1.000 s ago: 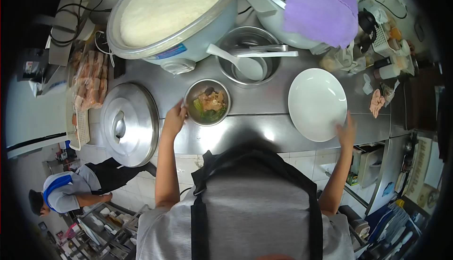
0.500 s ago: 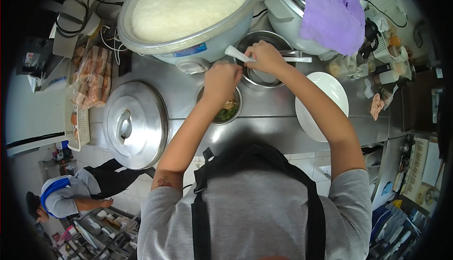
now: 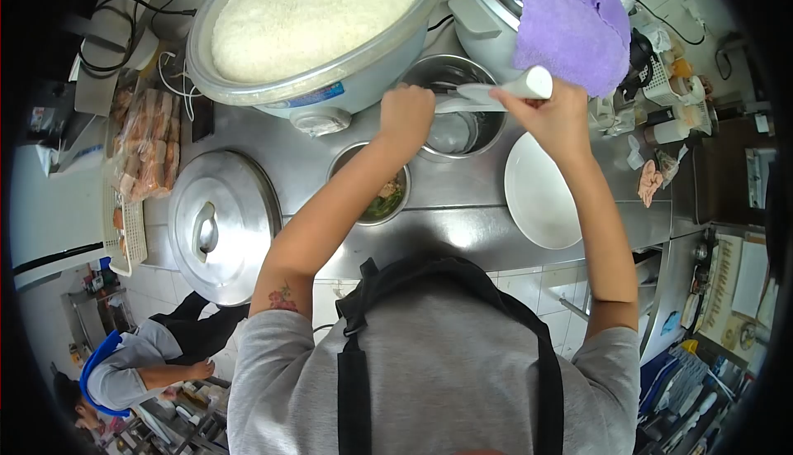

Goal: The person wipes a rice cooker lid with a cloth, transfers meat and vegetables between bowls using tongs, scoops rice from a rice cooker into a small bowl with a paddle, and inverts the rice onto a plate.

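Observation:
My right hand (image 3: pixel 557 120) is closed around a white rice paddle (image 3: pixel 512 90), its thick handle end pointing right. The paddle lies across the top of a metal pot (image 3: pixel 496 137) with some cloudy liquid inside. Another long pale strip runs just below the paddle towards my left hand (image 3: pixel 407 116). My left hand is a fist at the pot's left rim, and what it grips is hidden. Below my left forearm, a round metal bowl (image 3: pixel 407 190) holds green leaves and pale brown bits. To the right lies a white oval plate (image 3: pixel 541 195).
A large cooker of white rice (image 3: pixel 318 17) stands behind, and a second cooker (image 3: pixel 487 29) carries a purple cloth (image 3: pixel 570 25). A metal lid (image 3: pixel 235 248) lies left, near bagged food (image 3: pixel 149 141). A person (image 3: pixel 136 368) is at the lower left.
My right hand has moved right and swung the paddle, so its handle end now points right instead of left. My left hand has risen slightly towards the pot rim.

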Demonstrator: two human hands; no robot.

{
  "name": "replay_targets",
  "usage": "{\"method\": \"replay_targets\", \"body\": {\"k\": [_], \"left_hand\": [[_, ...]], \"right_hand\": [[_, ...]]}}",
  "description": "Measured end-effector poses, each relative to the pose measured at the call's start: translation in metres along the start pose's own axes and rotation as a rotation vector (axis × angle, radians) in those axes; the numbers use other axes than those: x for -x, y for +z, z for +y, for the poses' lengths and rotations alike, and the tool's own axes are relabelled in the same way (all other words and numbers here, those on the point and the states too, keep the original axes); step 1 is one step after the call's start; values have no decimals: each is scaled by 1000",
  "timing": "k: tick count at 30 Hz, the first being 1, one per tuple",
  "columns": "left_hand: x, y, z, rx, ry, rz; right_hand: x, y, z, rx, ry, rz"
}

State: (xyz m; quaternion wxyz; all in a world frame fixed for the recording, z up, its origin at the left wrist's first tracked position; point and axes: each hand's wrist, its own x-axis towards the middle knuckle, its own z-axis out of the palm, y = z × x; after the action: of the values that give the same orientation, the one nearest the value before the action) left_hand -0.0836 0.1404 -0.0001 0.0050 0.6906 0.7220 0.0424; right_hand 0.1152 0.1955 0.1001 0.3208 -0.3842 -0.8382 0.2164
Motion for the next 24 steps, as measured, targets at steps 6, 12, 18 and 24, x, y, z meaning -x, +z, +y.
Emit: {"method": "replay_targets", "body": {"k": [6, 12, 18, 24], "left_hand": [[-12, 21, 10, -76, -89, -215], [-25, 25, 19, -211, -174, -329], [-37, 37, 12, -22, -166, -61], [-38, 42, 9, 128, 156, 154]], "right_hand": [[-37, 54, 55, 195, 8, -30], [-43, 60, 74, 617, 0, -496], [-44, 41, 55, 684, -68, -618], [-25, 12, 44, 502, 14, -400]]}}
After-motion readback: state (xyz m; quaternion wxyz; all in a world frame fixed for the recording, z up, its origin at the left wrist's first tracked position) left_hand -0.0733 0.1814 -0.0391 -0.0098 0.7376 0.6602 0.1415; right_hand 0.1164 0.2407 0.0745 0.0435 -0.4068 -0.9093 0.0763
